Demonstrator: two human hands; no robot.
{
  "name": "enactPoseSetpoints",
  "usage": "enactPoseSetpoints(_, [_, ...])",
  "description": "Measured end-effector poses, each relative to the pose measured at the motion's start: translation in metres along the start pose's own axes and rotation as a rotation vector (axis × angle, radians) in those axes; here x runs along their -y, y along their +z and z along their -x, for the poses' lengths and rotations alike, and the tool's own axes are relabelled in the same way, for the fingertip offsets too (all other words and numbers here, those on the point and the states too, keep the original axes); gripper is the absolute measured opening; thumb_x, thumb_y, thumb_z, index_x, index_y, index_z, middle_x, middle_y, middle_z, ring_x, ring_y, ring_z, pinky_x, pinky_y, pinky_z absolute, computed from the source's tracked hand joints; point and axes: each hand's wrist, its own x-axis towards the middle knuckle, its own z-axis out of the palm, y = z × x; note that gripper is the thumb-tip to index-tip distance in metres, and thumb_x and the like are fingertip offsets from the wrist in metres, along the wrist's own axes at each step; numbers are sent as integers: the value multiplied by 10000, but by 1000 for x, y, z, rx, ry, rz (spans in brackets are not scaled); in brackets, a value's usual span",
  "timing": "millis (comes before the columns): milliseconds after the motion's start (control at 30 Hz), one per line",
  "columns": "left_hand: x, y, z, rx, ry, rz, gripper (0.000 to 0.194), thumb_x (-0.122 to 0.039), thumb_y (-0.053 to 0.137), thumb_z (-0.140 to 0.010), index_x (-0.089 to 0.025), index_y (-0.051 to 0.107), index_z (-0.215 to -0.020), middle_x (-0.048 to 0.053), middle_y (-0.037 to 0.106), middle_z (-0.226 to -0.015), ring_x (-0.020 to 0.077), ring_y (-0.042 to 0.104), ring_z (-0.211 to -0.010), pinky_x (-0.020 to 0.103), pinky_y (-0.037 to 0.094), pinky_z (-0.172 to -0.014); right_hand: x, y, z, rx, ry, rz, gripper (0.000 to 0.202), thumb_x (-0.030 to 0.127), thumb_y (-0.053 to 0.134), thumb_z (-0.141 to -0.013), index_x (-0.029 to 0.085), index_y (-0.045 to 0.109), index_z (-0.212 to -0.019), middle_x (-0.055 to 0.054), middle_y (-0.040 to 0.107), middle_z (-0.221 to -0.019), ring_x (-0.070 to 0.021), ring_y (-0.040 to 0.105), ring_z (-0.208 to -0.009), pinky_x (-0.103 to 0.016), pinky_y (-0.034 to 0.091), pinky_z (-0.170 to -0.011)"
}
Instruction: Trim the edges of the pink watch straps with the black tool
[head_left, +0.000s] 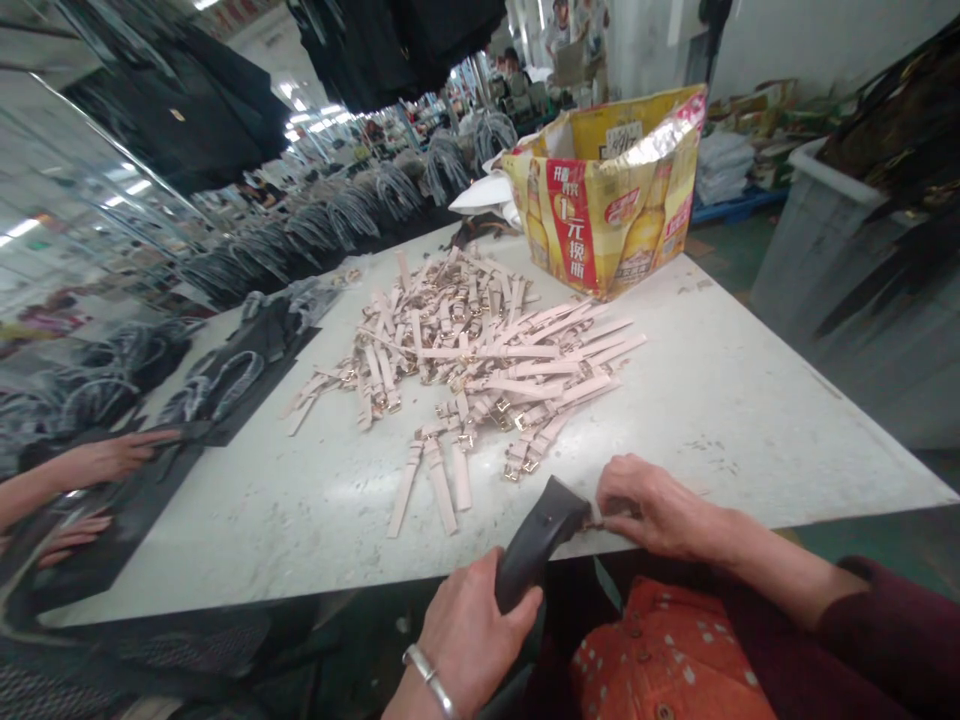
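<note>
The black curved tool point(536, 548) sits at the lower center of the frame, over the near edge of the table point(750, 400). From where I stand, the left hand point(480, 615), a silver bangle point(426, 678) on its wrist, is wrapped around the lower end. The right hand point(660, 510), just beside the tip, has thumb and fingers drawn together on something small; I can't tell what. Past the tool, mid-frame, lies a tangled heap of pale pink straps point(480, 340) with metal buckles. Behind that, upper right of center, stands an open yellow carton point(607, 200). At the left edge, another person's hands point(105, 460) rest over black material point(161, 500).
</note>
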Motion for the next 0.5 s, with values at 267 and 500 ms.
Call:
enactPoseSetpoints(267, [-12,3,-8,-47,-23,-4,252,-436,475,-783,-213,586,-820,33,672,-755,169,636,-715,224,398,-608,-1,0,-1,23,-11,2,29,158,590,-789,186,594,-782,-28,604,-766,-168,524,-763,-319,395,-738])
enactPoseSetpoints(500, [-3,7,-8,-101,-21,22,250,-441,493,-776,-214,583,-830,26,672,-745,171,639,-727,233,409,-634,-32,-55,0,-119,151,234,58,240,608,-815,198,636,-787,-27,634,-763,-166,575,-726,-302,448,-694])
